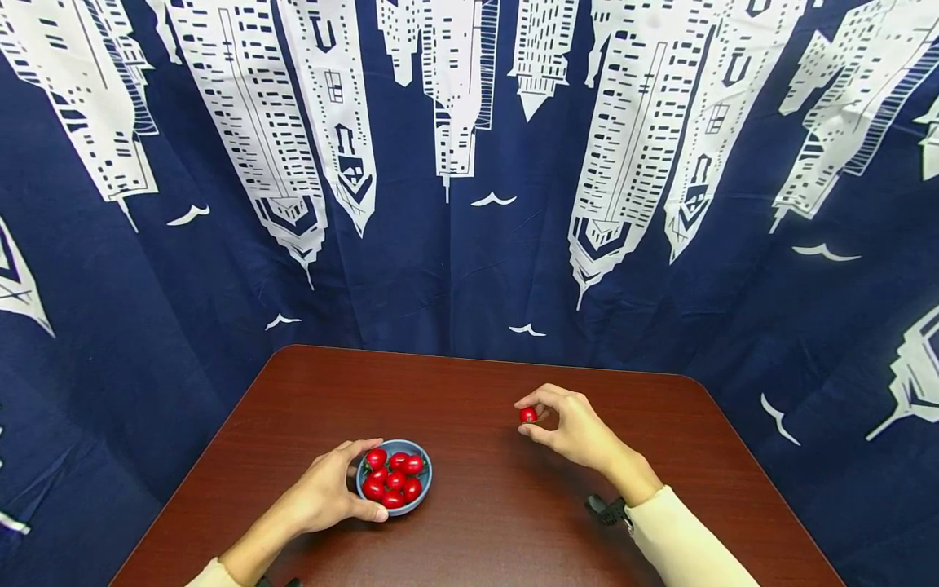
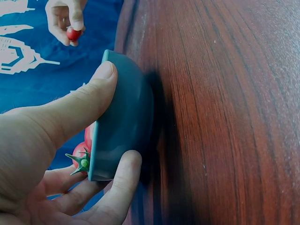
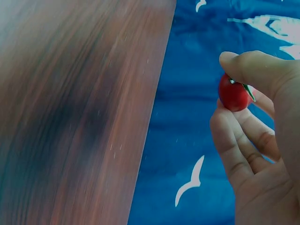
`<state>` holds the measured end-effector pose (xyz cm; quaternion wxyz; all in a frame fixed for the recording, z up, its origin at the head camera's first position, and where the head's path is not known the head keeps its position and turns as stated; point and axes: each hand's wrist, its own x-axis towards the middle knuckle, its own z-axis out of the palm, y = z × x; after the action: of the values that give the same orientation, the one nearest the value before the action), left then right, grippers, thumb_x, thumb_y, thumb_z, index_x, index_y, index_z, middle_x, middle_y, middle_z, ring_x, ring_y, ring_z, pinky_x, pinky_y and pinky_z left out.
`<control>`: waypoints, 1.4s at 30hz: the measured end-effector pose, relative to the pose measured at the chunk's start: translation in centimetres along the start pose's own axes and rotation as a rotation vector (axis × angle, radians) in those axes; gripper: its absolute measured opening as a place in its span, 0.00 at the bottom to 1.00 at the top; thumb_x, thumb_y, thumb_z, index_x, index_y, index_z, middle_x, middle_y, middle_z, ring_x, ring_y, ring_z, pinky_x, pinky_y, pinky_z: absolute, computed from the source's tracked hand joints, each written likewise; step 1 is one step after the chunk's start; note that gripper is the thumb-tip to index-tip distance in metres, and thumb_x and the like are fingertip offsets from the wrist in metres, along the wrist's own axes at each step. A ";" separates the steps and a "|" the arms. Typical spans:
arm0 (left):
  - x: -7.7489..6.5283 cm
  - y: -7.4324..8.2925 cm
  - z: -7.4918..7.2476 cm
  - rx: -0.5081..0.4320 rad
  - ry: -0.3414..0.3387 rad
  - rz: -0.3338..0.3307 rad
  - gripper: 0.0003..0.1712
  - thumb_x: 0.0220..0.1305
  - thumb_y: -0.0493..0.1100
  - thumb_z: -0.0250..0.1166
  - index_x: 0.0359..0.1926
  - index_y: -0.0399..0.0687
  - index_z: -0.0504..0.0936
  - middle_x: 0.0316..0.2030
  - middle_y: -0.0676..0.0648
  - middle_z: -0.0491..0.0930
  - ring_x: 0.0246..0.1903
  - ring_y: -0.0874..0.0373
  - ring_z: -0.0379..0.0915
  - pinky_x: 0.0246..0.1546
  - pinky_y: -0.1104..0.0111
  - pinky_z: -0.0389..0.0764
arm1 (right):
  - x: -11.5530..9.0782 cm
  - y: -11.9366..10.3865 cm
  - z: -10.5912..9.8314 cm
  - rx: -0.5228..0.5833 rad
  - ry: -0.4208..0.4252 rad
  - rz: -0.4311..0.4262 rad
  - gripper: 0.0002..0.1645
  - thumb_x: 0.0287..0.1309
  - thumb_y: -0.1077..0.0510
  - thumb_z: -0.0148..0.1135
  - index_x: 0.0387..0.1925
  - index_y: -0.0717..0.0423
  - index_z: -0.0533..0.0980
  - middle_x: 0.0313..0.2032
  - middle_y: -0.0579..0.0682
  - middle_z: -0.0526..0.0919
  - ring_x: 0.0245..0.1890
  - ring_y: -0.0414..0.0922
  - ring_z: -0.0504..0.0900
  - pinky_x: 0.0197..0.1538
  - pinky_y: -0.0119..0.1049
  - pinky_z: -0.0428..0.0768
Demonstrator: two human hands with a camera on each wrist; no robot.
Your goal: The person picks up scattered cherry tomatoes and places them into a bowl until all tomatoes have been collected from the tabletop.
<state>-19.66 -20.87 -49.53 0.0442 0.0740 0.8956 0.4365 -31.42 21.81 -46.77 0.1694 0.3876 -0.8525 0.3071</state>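
A small blue bowl (image 1: 428, 492) holding several red cherry tomatoes (image 1: 395, 479) stands on the table, left of centre. My left hand (image 1: 328, 489) grips it from the left side; in the left wrist view the thumb lies on the rim and a fingertip on the outer wall of the bowl (image 2: 124, 108). One tomato (image 2: 80, 159) with a green calyx shows past the rim there. Over to the right, my right hand (image 1: 575, 425) pinches a single cherry tomato (image 3: 233, 95) between thumb and fingers, raised above the tabletop. Its green stem points toward the palm.
The reddish-brown wooden table (image 1: 469, 546) has rounded far corners. A dark blue curtain (image 1: 440, 269) with white buildings and birds hangs behind it and on both sides. A black strap device (image 1: 607, 510) is on the right wrist.
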 end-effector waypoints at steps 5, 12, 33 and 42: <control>0.0 0.0 0.1 -0.002 0.002 0.003 0.62 0.44 0.43 0.99 0.81 0.44 0.79 0.75 0.38 0.83 0.63 0.42 0.91 0.63 0.44 0.91 | 0.6 -1.4 0.9 0.015 -0.013 -0.060 0.22 0.60 0.63 0.90 0.53 0.48 0.91 0.46 0.42 0.94 0.41 0.38 0.90 0.47 0.33 0.90; 0.0 0.3 -0.2 0.005 0.003 0.006 0.63 0.44 0.43 0.99 0.81 0.44 0.79 0.74 0.38 0.84 0.62 0.42 0.91 0.62 0.43 0.91 | 2.0 -4.0 2.0 0.053 -0.052 -0.094 0.21 0.62 0.61 0.90 0.55 0.50 0.91 0.49 0.44 0.95 0.43 0.40 0.91 0.46 0.32 0.89; -0.1 0.3 0.0 0.018 -0.001 -0.001 0.62 0.44 0.44 0.99 0.81 0.45 0.80 0.74 0.38 0.84 0.61 0.43 0.91 0.60 0.45 0.92 | 5.3 -9.2 7.3 0.145 -0.137 -0.164 0.20 0.66 0.57 0.88 0.56 0.49 0.91 0.51 0.44 0.94 0.44 0.37 0.89 0.46 0.34 0.91; -0.1 0.3 0.1 0.017 0.001 -0.004 0.63 0.45 0.44 0.99 0.82 0.44 0.79 0.74 0.36 0.83 0.62 0.41 0.92 0.59 0.46 0.94 | 5.7 -10.4 9.2 0.205 -0.209 -0.141 0.20 0.68 0.59 0.87 0.59 0.55 0.91 0.49 0.47 0.93 0.42 0.33 0.86 0.50 0.24 0.89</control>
<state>-19.52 -20.62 -49.37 0.0443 0.0723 0.8995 0.4287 -27.56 7.28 -46.61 0.0604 0.4915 -0.8004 0.3378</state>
